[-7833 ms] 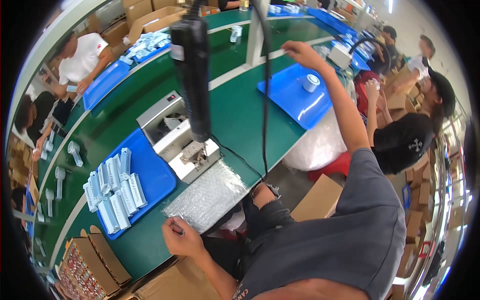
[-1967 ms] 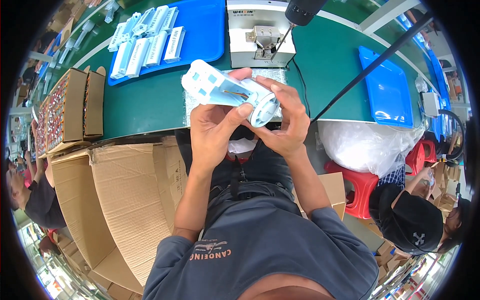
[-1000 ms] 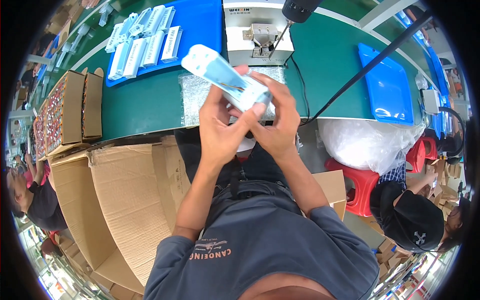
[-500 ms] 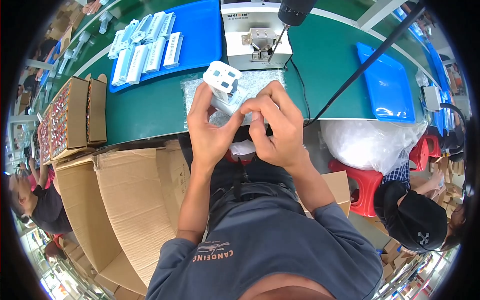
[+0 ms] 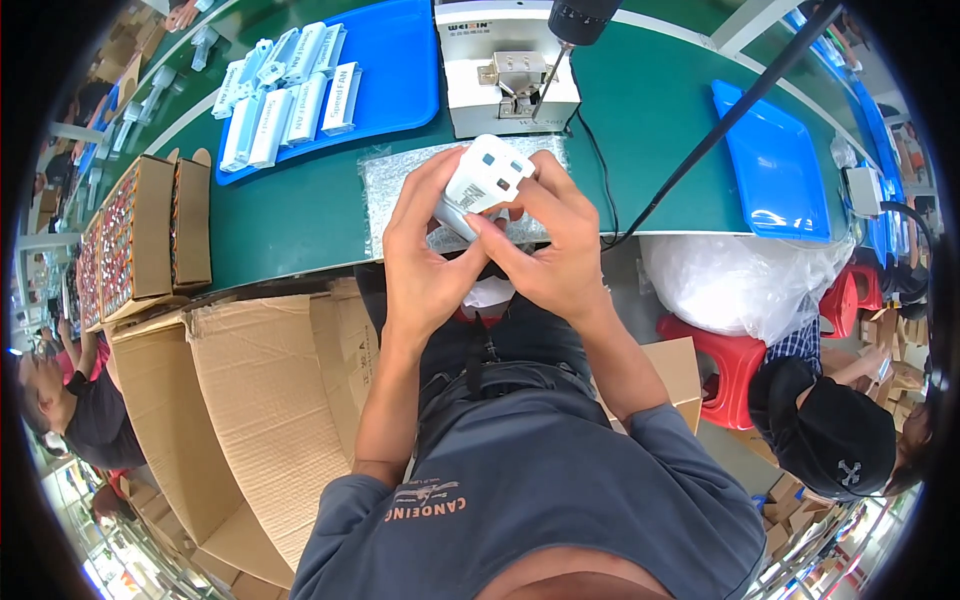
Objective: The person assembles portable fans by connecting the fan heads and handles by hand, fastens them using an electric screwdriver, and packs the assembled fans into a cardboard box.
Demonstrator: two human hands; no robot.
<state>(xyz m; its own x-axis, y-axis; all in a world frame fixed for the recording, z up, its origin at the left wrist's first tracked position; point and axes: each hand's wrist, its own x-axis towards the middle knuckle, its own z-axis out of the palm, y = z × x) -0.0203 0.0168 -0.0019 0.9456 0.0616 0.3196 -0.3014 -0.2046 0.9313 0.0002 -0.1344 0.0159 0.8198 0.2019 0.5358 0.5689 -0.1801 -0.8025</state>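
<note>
Between my two hands, above the bench edge, is a white plastic casing [image 5: 492,172] with several square holes in its end face and dark print on one side. My left hand [image 5: 422,240] wraps its left side, thumb pressed on the lower part. My right hand [image 5: 562,245] grips it from the right, its thumb near the left one. Fingers hide much of the casing's lower half. Under the hands lies a sheet of bubble wrap [image 5: 385,192]. Just beyond them stands a pale metal machine [image 5: 475,95] with a small bracket mechanism, and a black power screwdriver [image 5: 583,14] hangs over it.
On the green bench [image 5: 640,130], a blue tray [image 5: 405,70] at left holds several white casings [image 5: 305,105]; another blue tray [image 5: 775,170] sits right. Cardboard boxes [image 5: 260,390], red stools [image 5: 725,365] and a plastic bag [image 5: 725,285] surround me. A black cable [image 5: 690,170] crosses the right side.
The casing has turned, its printed side and holed end now facing up, and shifted slightly right. My right hand has gone from a pinch at its lower edge to gripping its side.
</note>
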